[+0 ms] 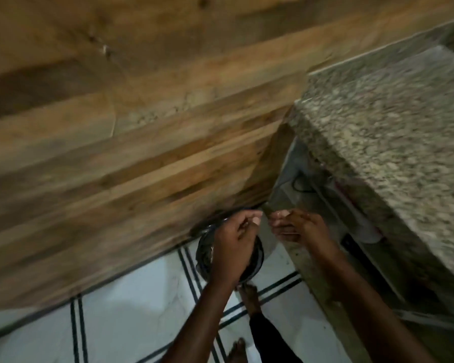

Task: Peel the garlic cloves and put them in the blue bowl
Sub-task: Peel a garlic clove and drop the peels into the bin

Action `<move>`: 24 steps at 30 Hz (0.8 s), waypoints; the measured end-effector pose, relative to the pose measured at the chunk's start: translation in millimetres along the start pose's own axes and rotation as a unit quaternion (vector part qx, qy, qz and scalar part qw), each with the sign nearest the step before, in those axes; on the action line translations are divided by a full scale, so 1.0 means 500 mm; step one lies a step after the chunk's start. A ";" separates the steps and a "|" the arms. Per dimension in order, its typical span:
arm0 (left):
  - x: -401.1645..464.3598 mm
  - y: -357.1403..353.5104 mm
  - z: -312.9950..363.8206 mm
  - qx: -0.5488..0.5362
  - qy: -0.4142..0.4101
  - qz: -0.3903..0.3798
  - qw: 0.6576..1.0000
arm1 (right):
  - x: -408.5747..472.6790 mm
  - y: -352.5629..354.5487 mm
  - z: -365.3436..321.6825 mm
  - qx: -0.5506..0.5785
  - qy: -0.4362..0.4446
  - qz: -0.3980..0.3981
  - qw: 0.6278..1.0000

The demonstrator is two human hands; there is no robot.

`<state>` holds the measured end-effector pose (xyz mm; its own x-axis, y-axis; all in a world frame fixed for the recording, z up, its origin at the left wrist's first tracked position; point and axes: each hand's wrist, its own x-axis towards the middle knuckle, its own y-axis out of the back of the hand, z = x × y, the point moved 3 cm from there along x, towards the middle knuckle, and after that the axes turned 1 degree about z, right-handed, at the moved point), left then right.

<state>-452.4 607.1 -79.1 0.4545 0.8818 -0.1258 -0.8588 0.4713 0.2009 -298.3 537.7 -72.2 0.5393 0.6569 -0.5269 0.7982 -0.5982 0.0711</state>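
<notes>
Head view is smeared with motion blur, so I read it cautiously: both hands hang over a dark round container [256,260] on the floor, at about six o'clock of the frame, tucked where the wood-pattern wall [116,127] meets the granite counter [391,132] at three o'clock. My left hand [233,247] has its fingers curled in, thumb and fingertips pinching something small and pale that I take for a garlic clove [254,220], though blur keeps me from being sure. My right hand [296,226], just beside it at three o'clock, has fingers loosely bent toward the same spot; whether it holds a scrap of skin I cannot tell. I see no blue bowl for certain; the container below may be it or a bin for peelings. The risk I judge: the clove slipping from that light pinch onto the tiled floor [142,310], or peel and clove dropping into the wrong vessel because I cannot tell them apart.
</notes>
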 end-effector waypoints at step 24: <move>-0.616 -0.880 0.507 0.014 -0.153 -0.380 0.912 | -0.795 1.024 0.080 0.033 0.160 0.434 0.886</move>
<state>-154.7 132.3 117.4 0.9644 0.2616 0.0378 -0.2639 0.9450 0.1934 -114.8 -48.0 139.6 0.9992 0.0267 -0.0302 0.0340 -0.9606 0.2759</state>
